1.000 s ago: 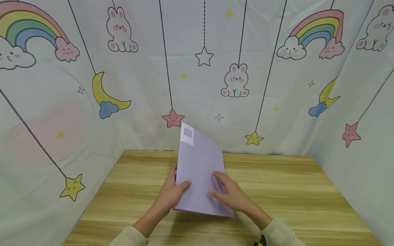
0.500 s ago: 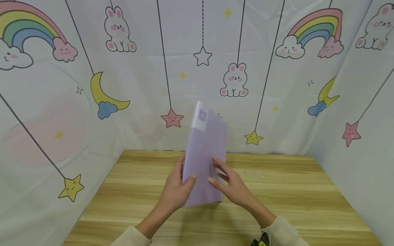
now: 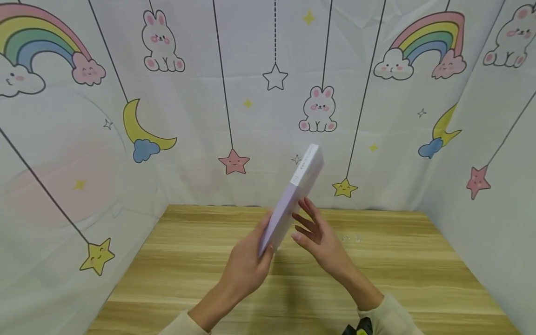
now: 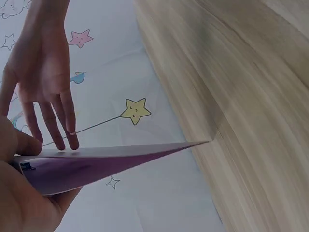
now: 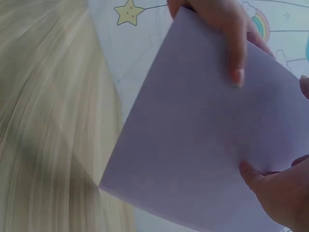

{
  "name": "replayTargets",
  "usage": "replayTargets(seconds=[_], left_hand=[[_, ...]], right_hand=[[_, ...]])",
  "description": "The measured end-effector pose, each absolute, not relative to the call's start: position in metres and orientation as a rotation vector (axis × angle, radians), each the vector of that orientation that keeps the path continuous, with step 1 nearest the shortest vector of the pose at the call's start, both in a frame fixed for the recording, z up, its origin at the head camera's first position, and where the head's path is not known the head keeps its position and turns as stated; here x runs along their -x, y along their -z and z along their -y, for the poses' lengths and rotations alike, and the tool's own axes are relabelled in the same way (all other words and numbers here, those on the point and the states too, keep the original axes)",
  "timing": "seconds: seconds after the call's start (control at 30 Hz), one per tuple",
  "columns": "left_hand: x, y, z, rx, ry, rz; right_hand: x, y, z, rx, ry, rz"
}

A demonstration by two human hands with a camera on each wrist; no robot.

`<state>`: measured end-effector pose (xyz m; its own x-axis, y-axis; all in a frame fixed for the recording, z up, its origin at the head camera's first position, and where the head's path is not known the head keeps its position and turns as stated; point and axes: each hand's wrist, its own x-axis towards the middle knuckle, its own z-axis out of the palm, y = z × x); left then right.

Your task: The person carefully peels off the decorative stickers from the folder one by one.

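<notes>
A lilac file folder (image 3: 289, 200) is held up over the table, tilted to the right, its spine with a white label turned toward the head view. My left hand (image 3: 244, 265) grips it low on the spine, the thumb on one cover and the fingers behind. My right hand (image 3: 326, 246) is on the other side with its fingers spread and lightly bent, fingertips right at the cover. In the left wrist view the folder (image 4: 106, 166) appears edge-on, its covers slightly parted at the near end. The cover (image 5: 183, 130) fills most of the right wrist view.
A few small clear pieces (image 3: 351, 238) lie on the wooden table (image 3: 180, 265), right of the hands. A black and yellow object (image 3: 359, 327) shows by the right sleeve. Behind and at both sides hangs a printed cloth (image 3: 201, 93).
The folder has swung from its cover facing me to its spine facing me, leaning right and raised off its earlier low position. The left hand turned with it; the right hand's fingers spread.
</notes>
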<state>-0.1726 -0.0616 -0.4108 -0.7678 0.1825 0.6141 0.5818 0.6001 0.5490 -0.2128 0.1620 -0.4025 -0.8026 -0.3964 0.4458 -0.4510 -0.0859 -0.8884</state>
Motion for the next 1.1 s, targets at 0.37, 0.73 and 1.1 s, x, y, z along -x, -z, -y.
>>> replayTargets(seconds=[0.37, 0.73, 1.1], left_hand=[[0.179, 0.433, 0.07, 0.732, 0.68, 2.257], [0.185, 0.449, 0.079, 0.811, 0.443, 2.273], [0.189, 0.477, 0.086, 0.964, 0.217, 2.243]], right_hand=[[0.219, 0.401, -0.18, -0.884, -2.182, 1.955], [0.219, 0.403, -0.196, -0.796, -2.328, 1.875], [0.219, 0.42, -0.231, -0.567, -2.436, 1.872]])
